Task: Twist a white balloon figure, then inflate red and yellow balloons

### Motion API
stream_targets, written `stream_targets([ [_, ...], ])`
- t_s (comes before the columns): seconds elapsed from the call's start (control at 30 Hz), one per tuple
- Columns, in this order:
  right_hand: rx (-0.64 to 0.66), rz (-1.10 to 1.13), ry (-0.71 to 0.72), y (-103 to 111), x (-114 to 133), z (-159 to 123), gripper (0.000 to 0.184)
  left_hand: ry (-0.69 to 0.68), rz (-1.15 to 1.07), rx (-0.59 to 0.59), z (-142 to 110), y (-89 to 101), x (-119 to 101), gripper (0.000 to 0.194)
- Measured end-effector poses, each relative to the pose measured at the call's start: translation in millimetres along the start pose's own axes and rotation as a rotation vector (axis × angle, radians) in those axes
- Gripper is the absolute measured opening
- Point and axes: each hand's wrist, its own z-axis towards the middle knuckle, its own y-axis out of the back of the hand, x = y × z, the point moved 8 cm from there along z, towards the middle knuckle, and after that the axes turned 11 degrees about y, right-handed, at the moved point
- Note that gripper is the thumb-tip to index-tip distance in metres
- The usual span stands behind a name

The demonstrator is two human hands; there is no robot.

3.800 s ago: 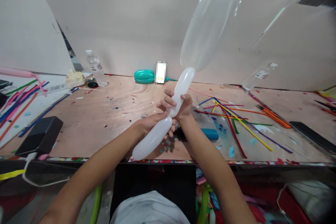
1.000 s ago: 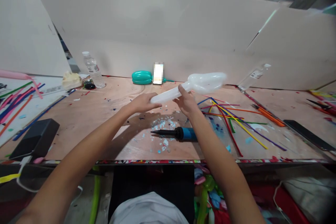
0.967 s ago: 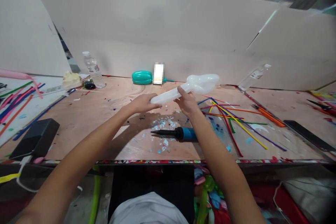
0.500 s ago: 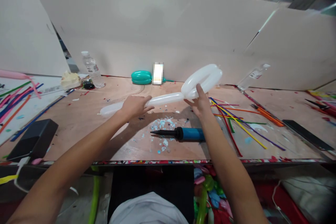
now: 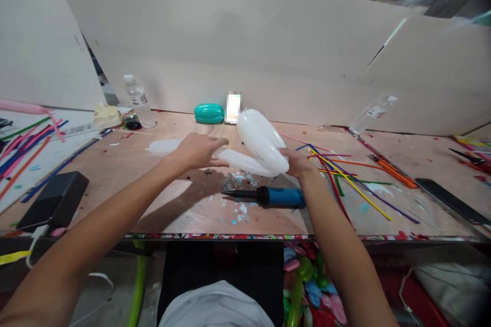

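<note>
A long white modelling balloon (image 5: 255, 138) stretches between my hands above the table, one end bent into a folded loop and the other a straight tail. My left hand (image 5: 197, 150) is wrapped over the straight part, with its thumb and fingers around it. At the twisted end, my right hand (image 5: 296, 162) grips the balloon, its fingers partly hidden behind the white loop. Below them lies a blue and black hand pump (image 5: 278, 196), nozzle pointing left. Behind, a teal balloon shape (image 5: 209, 113) rests near a bright phone (image 5: 233, 107) against the wall panel.
Uninflated balloons (image 5: 353, 176) lie to the right, beside orange-handled scissors (image 5: 397, 172) and a dark phone (image 5: 448, 200). Plastic bottles (image 5: 140, 102) stand at the back. A black box (image 5: 56, 199) sits at left. Finished balloons (image 5: 312, 286) fill a spot under the table edge.
The looped end has swung left and down, from pointing up-right to folding back toward the phone. My right hand has turned with it; my left hand stays on the tail.
</note>
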Motion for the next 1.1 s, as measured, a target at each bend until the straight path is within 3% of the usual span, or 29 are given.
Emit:
stream_targets([
  [0.1, 0.041, 0.064, -0.085, -11, -9, -6, 0.045, 0.018, 0.0, -0.01, 2, 6.1, 4, 0.069],
  [0.23, 0.103, 0.062, -0.09, -20, -11, -8, 0.044, 0.048, -0.045, 0.018, 2, 6.3, 7, 0.068],
  [0.4, 0.187, 0.059, -0.129, -26, -16, -10, 0.041, 0.134, -0.22, 0.016, 3, 4.7, 19, 0.105],
  [0.53, 0.28, 0.059, -0.159, -36, -17, -14, 0.037, 0.064, -0.259, 0.004, 2, 6.4, 16, 0.117],
  [0.73, 0.335, 0.048, -0.22, -39, -20, -17, 0.041, -0.115, -0.31, 0.107, -4, 2.8, 0, 0.107],
  [0.9, 0.228, 0.017, -0.171, -24, -14, -12, 0.048, -0.104, -0.447, 0.037, -4, 8.9, 4, 0.093],
  [1.0, 0.173, 0.068, -0.096, -20, 8, -6, 0.066, -0.051, -0.684, -0.047, 1, 15.0, 11, 0.087],
  [1.1, 0.214, 0.164, 0.047, -35, 44, 0, 0.077, 0.035, -1.114, -0.104, 9, 18.1, 21, 0.076],
])
